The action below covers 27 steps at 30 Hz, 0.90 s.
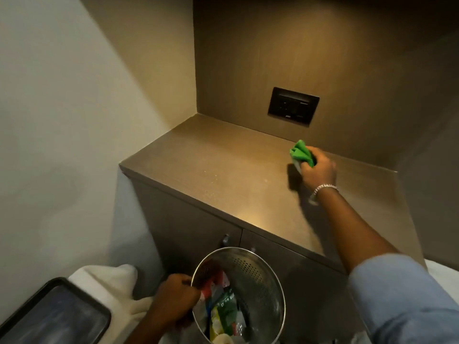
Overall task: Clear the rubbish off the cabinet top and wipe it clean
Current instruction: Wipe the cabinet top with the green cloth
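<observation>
**Inspector:** Where was the cloth at the time of observation?

**Assistant:** The green cloth [301,153] was bunched in the right hand [318,170], fingers closed round it, pressed to the cabinet top [223,180] toward the back wall at about two o'clock from the surface's centre. Its long axis ran from roughly ten o'clock down to four o'clock, the free end poking out toward ten o'clock, beneath the dark socket plate [293,106].

**Inspector:** And the other hand?

**Assistant:** The left hand [177,297] was clamped on the rim of a perforated steel bin [255,274], held low before the cabinet doors at six o'clock. Wrappers and packets [223,309] lay inside it.

**Inspector:** Condition of the surface?

**Assistant:** Fine pale specks [213,175] showed near its centre. A bracelet [324,188] sat at the right wrist; a rolled blue sleeve [402,301] covered that forearm. A dark tray [54,316] lay at eight o'clock.
</observation>
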Tool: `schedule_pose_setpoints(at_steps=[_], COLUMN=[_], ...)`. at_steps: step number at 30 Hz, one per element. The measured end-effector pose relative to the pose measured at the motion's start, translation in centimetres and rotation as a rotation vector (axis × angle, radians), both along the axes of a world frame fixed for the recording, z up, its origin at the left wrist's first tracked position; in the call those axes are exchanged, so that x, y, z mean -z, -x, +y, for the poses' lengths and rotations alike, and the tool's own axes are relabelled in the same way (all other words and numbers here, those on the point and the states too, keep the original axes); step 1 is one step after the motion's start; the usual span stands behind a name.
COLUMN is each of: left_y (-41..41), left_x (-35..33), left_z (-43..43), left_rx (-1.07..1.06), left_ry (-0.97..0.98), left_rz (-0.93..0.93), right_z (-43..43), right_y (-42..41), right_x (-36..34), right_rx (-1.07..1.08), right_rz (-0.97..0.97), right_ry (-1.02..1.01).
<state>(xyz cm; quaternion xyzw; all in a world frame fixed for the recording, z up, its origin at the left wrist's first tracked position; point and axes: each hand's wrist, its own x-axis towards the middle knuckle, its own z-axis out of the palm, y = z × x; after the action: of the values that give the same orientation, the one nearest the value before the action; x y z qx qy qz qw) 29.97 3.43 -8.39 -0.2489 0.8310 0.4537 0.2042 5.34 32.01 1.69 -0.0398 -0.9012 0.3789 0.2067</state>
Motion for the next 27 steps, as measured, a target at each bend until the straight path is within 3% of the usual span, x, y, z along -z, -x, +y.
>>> schedule_pose_setpoints(at_steps=[2,5,10,14,18,22,24,27], left_y=[0.7,1.3,1.5,1.4,1.3,0.8,0.7,1.4], left_x=[-0.5,-1.5,-2.2,-1.9,-2.1,-1.9,-1.6,-1.1], left_z=[-0.4,-0.9,-2.1,-3.3,-5.1,-6.8,-7.7,-9.3], left_rx=[0.015,0.048,0.013,0.015,-0.036,-0.103,-0.153,-0.217], left_ry=[-0.014,-0.112,-0.172,-0.139,-0.146,-0.166,-0.157,-0.135], left_rz=[-0.040,-0.099,-0.102,-0.081,-0.034,0.001,0.022,0.042], right_z=[-1.3,-4.5,-6.8,-7.9,-9.2,-10.7,-11.4,-12.8], right_y=[2.0,0.1,-16.7,-24.8,-20.8,-9.3,-2.9,3.7], right_x=[1.6,2.1,4.4,6.7,2.9,-1.3,-1.3,0.6], right_rx=[-0.091,-0.258,-0.787,-0.988,-0.851,-0.502,-0.327,-0.170], right_rz=[-0.176,-0.196,-0.123,-0.296,-0.107,0.086,0.036,-0.205], right_ry=[-0.104,-0.206,-0.289,-0.185,0.059,-0.010,-0.051,-0.095])
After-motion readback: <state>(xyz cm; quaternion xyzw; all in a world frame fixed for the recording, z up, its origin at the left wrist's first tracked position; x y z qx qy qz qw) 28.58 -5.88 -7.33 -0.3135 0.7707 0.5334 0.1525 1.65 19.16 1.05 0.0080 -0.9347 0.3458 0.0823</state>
